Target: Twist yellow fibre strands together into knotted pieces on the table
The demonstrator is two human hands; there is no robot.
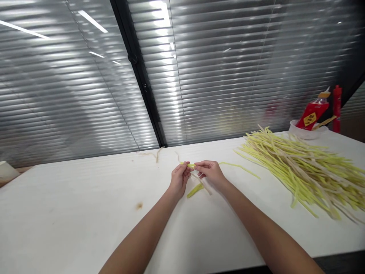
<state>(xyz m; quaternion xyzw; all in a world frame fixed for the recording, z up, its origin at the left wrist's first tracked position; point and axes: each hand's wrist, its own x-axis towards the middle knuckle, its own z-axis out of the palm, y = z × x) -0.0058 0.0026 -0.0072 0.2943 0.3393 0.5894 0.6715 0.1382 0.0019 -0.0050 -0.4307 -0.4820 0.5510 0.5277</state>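
Observation:
My left hand (pixel 179 178) and my right hand (pixel 209 171) are close together above the white table. Pinched between the fingertips of both is a yellow pipe cleaner (pixel 190 165). A long yellow strand (pixel 241 166) of the same fuzzy kind runs out to the right beyond my right hand, partly hidden by it. Just below the hands are a short yellow-green piece (pixel 195 191) and a beige strip (pixel 205 185). Farther back on the table lie thin beige pieces (pixel 157 155).
A large pile of yellow and beige pipe cleaners (pixel 296 171) spreads over the right side of the table (pixel 85 213). Behind it, a white bowl (pixel 303 132) holds a tilted red bottle (pixel 313 113), with a red tube (pixel 337 108) nearby. Window blinds (pixel 216 76) stand along the back edge.

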